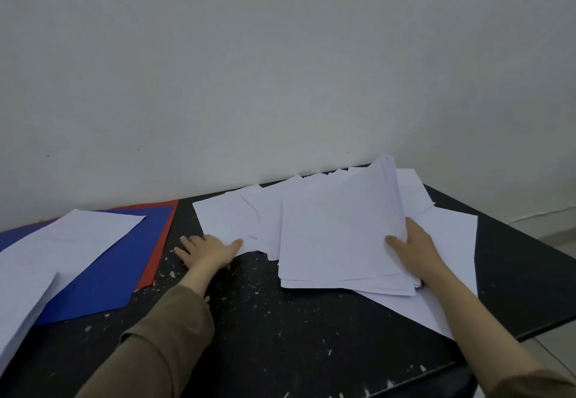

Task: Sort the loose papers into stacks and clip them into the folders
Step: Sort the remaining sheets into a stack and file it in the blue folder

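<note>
Right hand grips the right edge of the gathered paper stack mid-bench, thumb on top, long axis running away; left hand flat, fingers spread, touching loose sheets, folders far left.

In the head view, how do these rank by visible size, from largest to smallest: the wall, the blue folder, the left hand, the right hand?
1. Wall, by far the largest.
2. Blue folder, partly covered by paper.
3. Left hand and right hand: they look alike, so no ranking between them.
</note>
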